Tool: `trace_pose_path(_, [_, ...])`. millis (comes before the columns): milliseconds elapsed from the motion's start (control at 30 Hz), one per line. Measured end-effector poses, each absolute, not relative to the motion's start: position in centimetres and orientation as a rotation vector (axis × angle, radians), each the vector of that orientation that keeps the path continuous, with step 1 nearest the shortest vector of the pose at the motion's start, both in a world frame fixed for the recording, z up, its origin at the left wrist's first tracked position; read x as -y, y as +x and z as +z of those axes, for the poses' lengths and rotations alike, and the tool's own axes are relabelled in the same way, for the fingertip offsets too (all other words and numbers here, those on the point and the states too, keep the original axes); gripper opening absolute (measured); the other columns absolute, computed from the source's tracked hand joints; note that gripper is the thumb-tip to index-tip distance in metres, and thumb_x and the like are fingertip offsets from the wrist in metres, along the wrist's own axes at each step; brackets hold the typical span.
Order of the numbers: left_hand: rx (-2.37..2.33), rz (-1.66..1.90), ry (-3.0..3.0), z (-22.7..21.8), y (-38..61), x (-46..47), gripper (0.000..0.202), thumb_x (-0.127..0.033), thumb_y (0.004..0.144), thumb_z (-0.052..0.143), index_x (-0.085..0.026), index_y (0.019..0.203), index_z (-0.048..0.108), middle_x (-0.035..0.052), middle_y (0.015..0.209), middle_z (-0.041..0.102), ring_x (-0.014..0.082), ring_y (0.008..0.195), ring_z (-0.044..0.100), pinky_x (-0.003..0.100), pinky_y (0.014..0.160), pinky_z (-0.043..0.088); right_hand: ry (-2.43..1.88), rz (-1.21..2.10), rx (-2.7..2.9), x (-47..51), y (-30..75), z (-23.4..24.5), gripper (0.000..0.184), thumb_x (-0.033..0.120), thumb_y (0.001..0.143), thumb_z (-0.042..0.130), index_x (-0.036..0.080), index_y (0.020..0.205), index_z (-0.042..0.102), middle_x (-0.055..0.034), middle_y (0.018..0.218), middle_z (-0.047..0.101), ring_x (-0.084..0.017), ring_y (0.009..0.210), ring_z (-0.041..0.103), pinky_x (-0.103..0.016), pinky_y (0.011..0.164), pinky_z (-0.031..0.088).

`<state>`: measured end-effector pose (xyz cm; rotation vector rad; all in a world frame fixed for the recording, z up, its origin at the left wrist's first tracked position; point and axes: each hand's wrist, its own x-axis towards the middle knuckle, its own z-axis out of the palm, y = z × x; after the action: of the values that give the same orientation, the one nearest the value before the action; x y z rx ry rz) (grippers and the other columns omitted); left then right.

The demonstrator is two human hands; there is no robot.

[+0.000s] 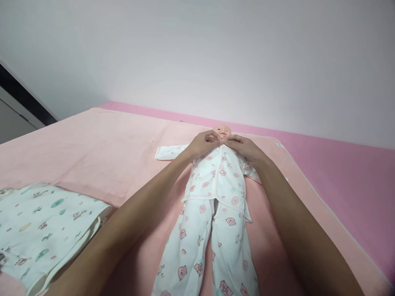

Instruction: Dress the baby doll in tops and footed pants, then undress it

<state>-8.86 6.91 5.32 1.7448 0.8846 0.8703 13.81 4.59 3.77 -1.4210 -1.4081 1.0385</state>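
A baby doll (222, 130) lies on its back, dressed in a white pajama top (212, 176) and matching pants (191, 242) printed with pink animals. My left hand (203, 142) pinches the collar of the top just under the doll's chin. From the other side, my right hand (242, 146) pinches the same collar, its fingertips close to those of the left. The fastening between my fingertips is too small to make out. One sleeve (169, 152) stretches flat to the left; the other is partly hidden behind my right wrist.
A pink pad (123, 135) lies under the doll, over a darker pink surface (333, 172). At the lower left is another white printed garment (52, 226), partly behind my left forearm. A pale wall (216, 53) rises behind.
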Motion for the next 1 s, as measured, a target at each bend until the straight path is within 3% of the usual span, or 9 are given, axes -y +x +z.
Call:
trace_pose_path(233, [-0.899,0.832,1.693,5.8,-8.8,-6.8,0.015,-0.033,0.088,0.076,-0.021,0.095,0.069,-0.0007,0.084,0.069,0.0083,0.058,0.045,0.023,0.059,0.036,-1.421,1.037,1.371,-4.9,13.9,3.3,0.039,0.054,0.079,0.090,0.029,0.108,0.082,-0.0035,0.116,0.082,-0.029,0.109,0.074,-0.038,0.094,0.059])
trace_pose_path(400, [-0.991,0.829,1.573,5.8,-8.5,-7.0,0.007,-0.023,0.084,0.074,-0.022,0.091,0.074,0.0015,0.096,0.076,0.0145,0.080,0.063,0.025,0.075,0.047,-1.433,0.994,1.390,-5.0,13.6,3.1,0.037,0.055,0.080,0.089,0.029,0.106,0.082,-0.0034,0.113,0.082,-0.027,0.105,0.075,-0.037,0.090,0.059])
trace_pose_path(533, [-0.995,0.835,1.514,5.5,-8.2,-7.3,0.008,-0.024,0.083,0.074,-0.021,0.090,0.076,0.0028,0.105,0.079,0.0187,0.095,0.067,0.028,0.086,0.050,-1.446,0.969,1.427,-4.9,13.4,3.4,0.039,0.055,0.082,0.086,0.027,0.109,0.081,-0.0054,0.116,0.081,-0.028,0.106,0.074,-0.037,0.089,0.059])
trace_pose_path(767, [-1.056,0.772,1.552,5.8,-8.5,-7.1,0.017,-0.032,0.085,0.074,-0.019,0.095,0.076,0.0053,0.101,0.077,0.0202,0.092,0.068,0.030,0.080,0.050,-1.511,0.958,1.635,-3.7,13.7,5.2,0.039,0.053,0.090,0.079,0.030,0.122,0.080,-0.0066,0.121,0.080,-0.029,0.112,0.072,-0.041,0.096,0.057])
trace_pose_path(1000, [-1.081,0.742,1.634,6.1,-8.8,-6.8,0.023,-0.038,0.086,0.074,-0.019,0.100,0.077,0.0068,0.102,0.077,0.0211,0.091,0.069,0.030,0.078,0.051,-1.524,1.009,1.662,-3.6,13.9,5.9,0.041,0.047,0.086,0.084,0.033,0.125,0.080,-0.0076,0.128,0.078,-0.032,0.116,0.072,-0.045,0.101,0.058])
